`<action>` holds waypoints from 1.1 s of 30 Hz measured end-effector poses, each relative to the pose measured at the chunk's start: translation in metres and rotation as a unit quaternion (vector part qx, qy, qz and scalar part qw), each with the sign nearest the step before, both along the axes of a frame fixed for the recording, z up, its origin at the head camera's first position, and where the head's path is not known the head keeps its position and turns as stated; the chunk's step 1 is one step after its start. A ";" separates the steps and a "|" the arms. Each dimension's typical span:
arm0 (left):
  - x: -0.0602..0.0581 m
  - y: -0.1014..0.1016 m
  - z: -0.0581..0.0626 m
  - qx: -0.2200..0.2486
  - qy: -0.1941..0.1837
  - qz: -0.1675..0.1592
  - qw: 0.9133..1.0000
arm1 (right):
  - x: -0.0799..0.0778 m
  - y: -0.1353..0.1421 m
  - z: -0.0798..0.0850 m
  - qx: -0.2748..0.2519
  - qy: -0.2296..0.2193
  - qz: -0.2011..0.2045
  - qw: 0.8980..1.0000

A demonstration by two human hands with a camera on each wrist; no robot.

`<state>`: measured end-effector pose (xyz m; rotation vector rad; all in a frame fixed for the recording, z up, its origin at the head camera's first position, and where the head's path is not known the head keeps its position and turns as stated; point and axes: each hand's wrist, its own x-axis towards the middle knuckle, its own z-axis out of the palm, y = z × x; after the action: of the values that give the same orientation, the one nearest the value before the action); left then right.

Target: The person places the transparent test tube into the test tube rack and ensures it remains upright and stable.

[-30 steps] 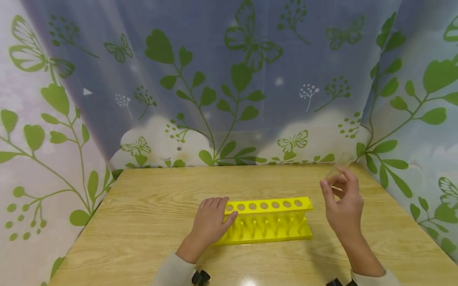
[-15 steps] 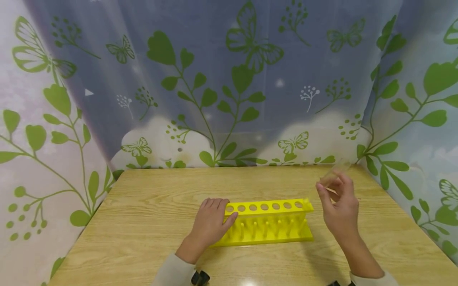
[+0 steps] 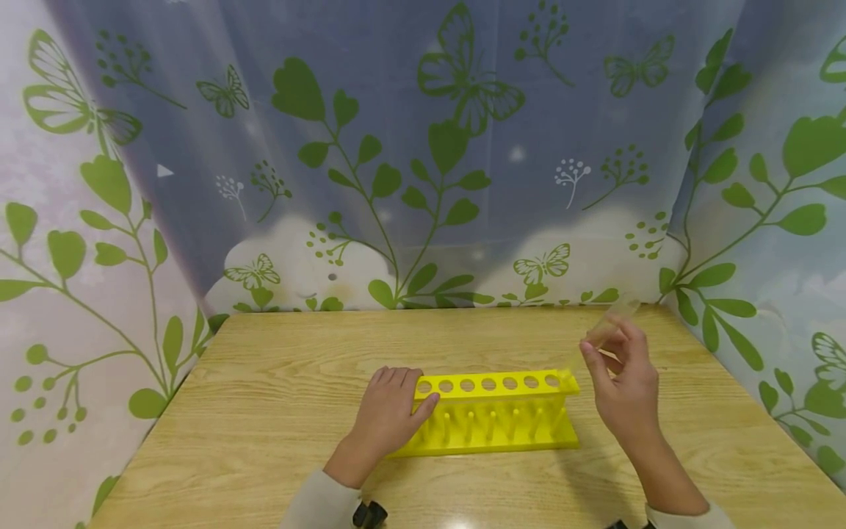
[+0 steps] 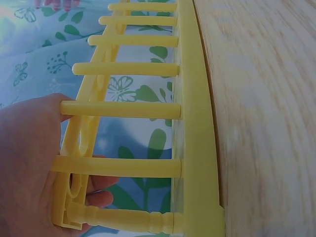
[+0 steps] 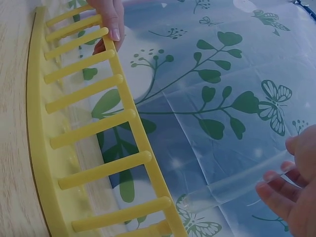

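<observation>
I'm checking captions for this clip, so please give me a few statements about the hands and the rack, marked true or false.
1. The left hand grips one end of the rack. True.
2. The rack is blue. False: it is yellow.
3. The right hand holds a clear tube. True.
4. The tube stands upright in the rack. False: it is tilted in the right hand.
5. The rack stands on a table. True.
</observation>
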<state>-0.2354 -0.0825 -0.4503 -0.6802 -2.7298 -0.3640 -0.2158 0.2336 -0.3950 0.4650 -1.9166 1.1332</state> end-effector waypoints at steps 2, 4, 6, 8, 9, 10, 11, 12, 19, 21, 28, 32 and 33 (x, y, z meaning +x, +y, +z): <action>0.000 0.000 0.000 0.002 0.003 -0.001 1.000 | 0.000 0.000 0.000 0.001 0.001 0.004 1.000; 0.000 0.000 0.001 0.002 0.003 -0.002 1.000 | -0.001 0.000 0.000 0.002 0.002 0.006 1.000; 0.001 0.000 0.001 0.001 0.001 0.000 1.000 | -0.001 0.000 -0.002 0.004 -0.003 0.000 1.000; 0.001 0.000 0.001 -0.001 0.000 0.002 1.000 | -0.002 -0.001 -0.002 0.007 -0.010 -0.008 1.000; 0.001 0.000 0.001 -0.002 -0.001 0.003 1.000 | -0.001 -0.001 -0.003 0.008 -0.014 -0.011 1.000; 0.001 0.000 0.001 -0.003 -0.002 0.003 1.000 | -0.001 -0.001 -0.003 0.007 -0.018 -0.013 1.000; 0.001 0.000 0.001 -0.004 -0.004 0.004 1.000 | -0.001 -0.002 -0.003 0.008 -0.022 -0.015 1.000; 0.001 0.000 0.001 -0.003 -0.006 0.004 1.000 | -0.001 -0.002 -0.003 0.007 -0.025 -0.015 1.000; -0.001 0.000 0.000 0.001 -0.011 0.006 1.000 | 0.000 -0.004 -0.003 0.004 -0.033 -0.012 0.999; -0.001 0.000 0.000 0.002 -0.010 0.006 1.000 | -0.001 -0.004 -0.003 0.005 -0.034 -0.010 0.999; -0.002 0.001 -0.001 -0.003 -0.007 0.006 1.000 | 0.000 -0.005 -0.003 0.016 -0.052 -0.006 0.998; 0.000 0.001 0.000 -0.002 -0.009 0.007 1.000 | 0.001 -0.005 -0.003 0.020 -0.057 0.000 0.998; 0.000 0.001 0.000 -0.002 -0.009 0.007 1.000 | 0.001 -0.005 -0.003 0.021 -0.056 0.003 0.998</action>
<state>-0.2350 -0.0816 -0.4501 -0.6617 -2.7509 -0.3638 -0.2144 0.2286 -0.3984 0.4384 -2.0407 1.1443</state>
